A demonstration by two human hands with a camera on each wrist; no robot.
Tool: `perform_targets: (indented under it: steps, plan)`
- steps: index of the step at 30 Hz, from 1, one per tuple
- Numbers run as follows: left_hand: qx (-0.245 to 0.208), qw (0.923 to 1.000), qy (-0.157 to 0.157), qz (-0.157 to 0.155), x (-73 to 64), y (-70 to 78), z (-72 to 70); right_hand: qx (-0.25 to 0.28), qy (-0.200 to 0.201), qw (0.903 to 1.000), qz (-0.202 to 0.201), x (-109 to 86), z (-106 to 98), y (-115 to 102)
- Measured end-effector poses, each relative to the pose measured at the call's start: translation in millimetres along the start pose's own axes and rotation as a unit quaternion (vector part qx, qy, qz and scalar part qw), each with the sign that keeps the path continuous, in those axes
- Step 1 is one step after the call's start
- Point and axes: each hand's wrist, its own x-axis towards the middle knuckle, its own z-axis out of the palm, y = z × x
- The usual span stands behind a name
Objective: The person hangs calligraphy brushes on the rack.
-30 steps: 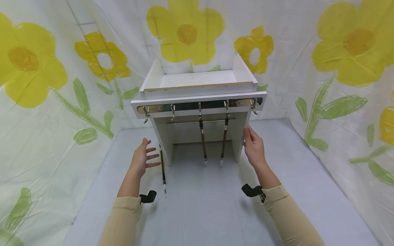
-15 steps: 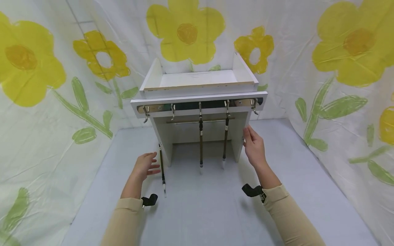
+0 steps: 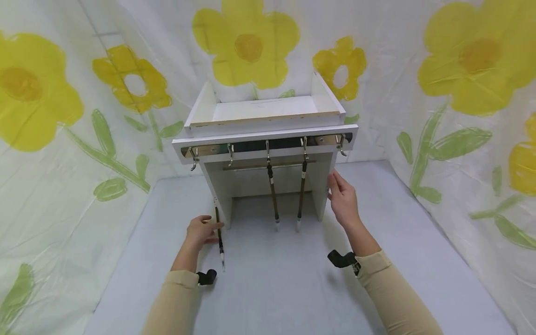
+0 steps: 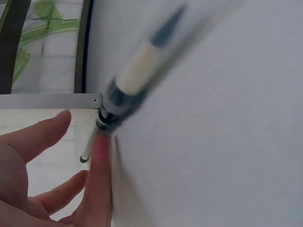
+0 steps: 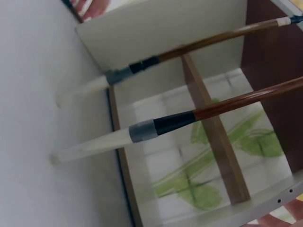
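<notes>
A white wooden rack bears a metal strip of hooks. Two brown-handled calligraphy brushes hang from it: one brush at the middle hook, another brush to its right. Beside the rack's left panel is a third calligraphy brush, slanted with its white tip toward me. My left hand is at this brush, one finger against its handle and the thumb apart in the left wrist view. My right hand holds the front edge of the right panel; its far fingers are hidden. The right wrist view shows both hanging brushes near.
A thin wooden rod crosses the rack behind the hooks. The open-topped upper box sits above. Flowered white sheets enclose the grey table at back and sides.
My left hand has come down and forward to the slanted brush, its fingers closing in around it. The hanging brushes sway slightly. My right hand stays at the panel.
</notes>
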Motion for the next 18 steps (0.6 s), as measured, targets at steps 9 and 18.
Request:
perform_targets:
  steps: [9,18]
  plan:
    - [0.048,0.9981,0.033,0.019,6.8,-6.9,8.0,-0.015,0.01,0.9997,-0.019,6.4,0.6,19.7]
    - [0.135,0.9892,0.051,0.024,8.5,-4.7,8.3,-0.015,0.012,0.9994,-0.028,4.9,1.3,17.2]
